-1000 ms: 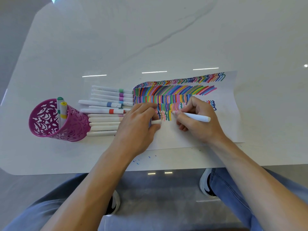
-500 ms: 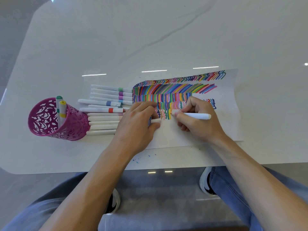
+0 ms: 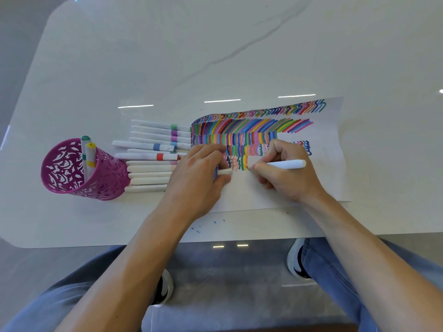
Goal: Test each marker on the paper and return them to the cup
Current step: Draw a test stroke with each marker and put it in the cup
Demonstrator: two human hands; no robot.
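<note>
Two bare hands work over a sheet of paper (image 3: 275, 192) on a pale, veined tabletop (image 3: 215, 56), seen from your head looking down.

Your right hand (image 3: 287, 176) pinches a white marker (image 3: 285, 164) close to its tip, fingers curled round the barrel, with the back end pointing right. The tip touches the paper just right of an orange squiggle, at the end of the lowest row of colourful test marks.

Your left hand (image 3: 199, 178) rests on the left part of the paper. Its fingers are curled round a short white cap (image 3: 225, 171), probably this marker's, and one end shows past them.

Well to the left stands a magenta cut-out pen cup (image 3: 105, 178). Two capped markers (image 3: 90, 156) stand upright in it, one topped green and one yellow. Between the cup and the paper, loose markers (image 3: 153, 161) lie side by side on the tabletop.

With only two markers in the cup, most of the task seems to lie ahead.

To do this stroke well, draw it short and light on the bare paper right of the last squiggle, so the colour reads alone. Press your left hand down so the sheet cannot slide. Push the cap fully on before reaching left. Lift the marker over the loose row rather than through it, and lower it upright so the light cup does not tip.
</note>
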